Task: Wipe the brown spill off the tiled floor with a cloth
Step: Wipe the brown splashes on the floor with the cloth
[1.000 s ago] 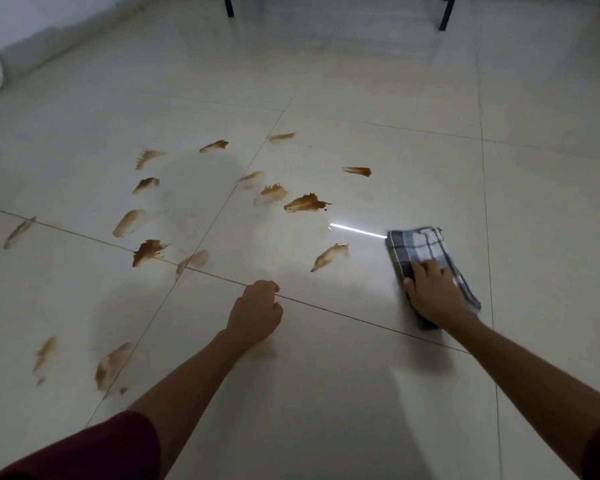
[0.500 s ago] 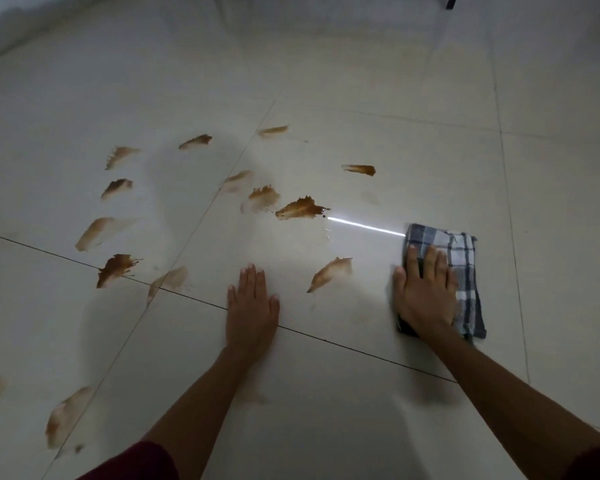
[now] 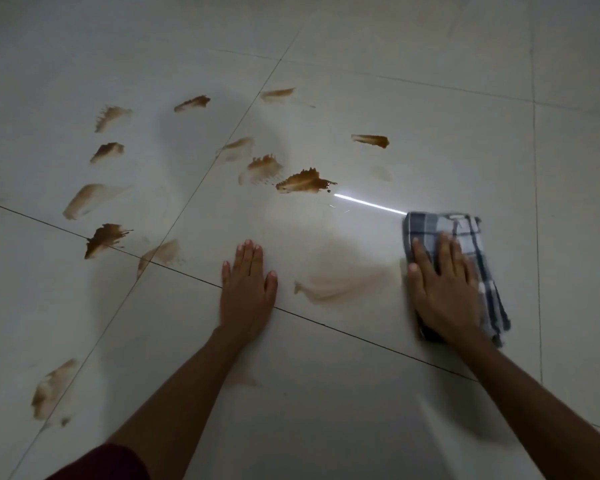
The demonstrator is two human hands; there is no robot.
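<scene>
**Wiping brown marks off pale tiles**

Showing two hands, one cloth (image 3: 465,244) and about fourteen separate brown marks on the floor (image 3: 395,64).

Lying folded at the right, the cloth, with its long axis running from far left to near right, the far end pointing toward the bright streak of light (image 3: 368,203) and the near end tucked under the heel of the right hand (image 3: 442,289). Looking grey and white in a check pattern, rumpled at the near right corner, flat against the tile.

Pressing down on the cloth, the right hand, palm flat and fingers stretched out together, pinning rather than gripping. Resting flat on bare tile well to the left of the cloth, the left hand (image 3: 246,289), fingers straight and spread a little, holding nothing, lying across a dark grout line (image 3: 361,336).

Sitting between the two hands, a pale, smeared brown patch (image 3: 343,278), faint and wide, its right edge just beside the cloth.

Lying farther off, the darkest mark (image 3: 303,181), jagged on its far edge, just left of the light streak. Spreading to the left and far left, the remaining marks, mostly short slanted dabs, some dark, some thin and washed out. Lying at the near left, two more smudges (image 3: 51,388).

Showing at the near edge, a dark red sleeve (image 3: 108,462) on the left arm.
</scene>
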